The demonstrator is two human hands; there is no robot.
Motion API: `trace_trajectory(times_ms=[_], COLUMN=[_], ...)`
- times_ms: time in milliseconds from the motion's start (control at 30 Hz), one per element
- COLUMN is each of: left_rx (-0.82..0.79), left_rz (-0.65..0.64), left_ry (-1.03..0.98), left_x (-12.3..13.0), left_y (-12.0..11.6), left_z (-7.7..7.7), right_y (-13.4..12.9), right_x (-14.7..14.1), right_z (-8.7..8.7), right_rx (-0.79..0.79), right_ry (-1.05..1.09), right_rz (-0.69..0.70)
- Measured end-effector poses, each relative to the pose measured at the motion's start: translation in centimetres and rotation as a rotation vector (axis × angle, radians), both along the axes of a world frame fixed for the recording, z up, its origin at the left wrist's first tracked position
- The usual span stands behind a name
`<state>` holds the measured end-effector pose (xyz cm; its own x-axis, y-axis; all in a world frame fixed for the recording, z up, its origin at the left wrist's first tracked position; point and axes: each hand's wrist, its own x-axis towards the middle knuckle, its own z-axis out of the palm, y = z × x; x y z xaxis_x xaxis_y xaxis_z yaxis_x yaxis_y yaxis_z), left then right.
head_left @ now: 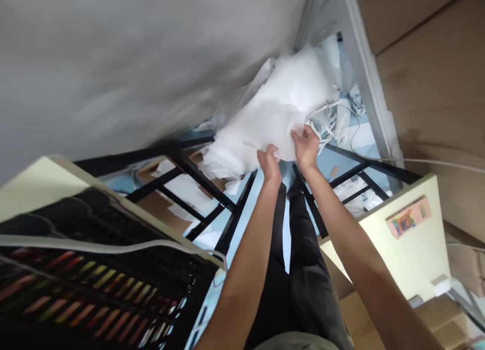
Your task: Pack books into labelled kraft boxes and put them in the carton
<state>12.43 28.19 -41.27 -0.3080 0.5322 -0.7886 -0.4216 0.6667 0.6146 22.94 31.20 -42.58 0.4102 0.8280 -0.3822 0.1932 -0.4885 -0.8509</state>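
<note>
1. Grey wall (132, 77), light-blue floor (248, 218), white scraps (333, 128) strewn beyond black metal frames (204, 183).
2. Soft white sheet-like bundle (265, 117), maybe foam or thin plastic (blurred), ahead of the person's legs.
3. Left hand (270, 163) nearly closed, pinching bundle's near edge; right hand (306, 142) likewise, farther right.
4. Progress: bundle gripped, not yet released; scraps lie loose, untouched.
5. Pink rectangular label (408, 217) on cream panel (407, 259); no legible writing.
</note>
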Motion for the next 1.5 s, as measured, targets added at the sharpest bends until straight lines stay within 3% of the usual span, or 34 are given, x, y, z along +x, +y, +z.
trace_trajectory(times_ms=[100,300,433,567,667,767,933,1067,1233,1367,1500], left_rx=[0.111,0.340,0.435,0.455,0.448,0.428,0.449,0.492,0.536,0.626,0.778], left_rz=[0.152,-0.080,-0.339,-0.530,-0.650,-0.787,-1.095,-1.426,-1.629,-1.713,-1.719], left_ry=[-0.141,-0.105,-0.055,-0.065,-0.102,-0.151,-0.182,-0.148,-0.079,0.101,0.397], left_x=[1.4,4.5,6.9,10.5,14.4,19.5,28.5,33.6,36.0,35.6,34.4], left_y=[1.1,-0.5,-3.9,-9.1,-14.3,-20.7,-31.5,-37.3,-40.6,-41.4,-41.7], left_z=[4.1,12.9,18.0,21.5,22.9,23.1,22.0,20.4,18.9,18.5,18.8], right_y=[-2.4,-11.1,-17.4,-24.8,-31.8,-39.8,-53.2,-61.3,-65.9,-66.2,-65.5], right_x=[1.8,5.2,8.9,14.1,18.3,22.2,26.3,26.9,26.1,25.5,25.3], right_z=[6.4,17.8,22.7,25.3,26.8,27.9,28.5,27.4,24.6,23.4,23.2], right_rx=[0.128,0.208,0.179,0.213,0.194,0.142,0.024,-0.088,-0.201,-0.239,-0.293], right_ry=[-0.033,-0.057,0.094,0.115,0.114,0.159,0.156,0.062,0.015,-0.090,-0.452], right_rz=[-0.084,-0.369,-0.505,-0.609,-0.648,-0.742,-0.973,-1.119,-1.174,-1.098,-0.960])
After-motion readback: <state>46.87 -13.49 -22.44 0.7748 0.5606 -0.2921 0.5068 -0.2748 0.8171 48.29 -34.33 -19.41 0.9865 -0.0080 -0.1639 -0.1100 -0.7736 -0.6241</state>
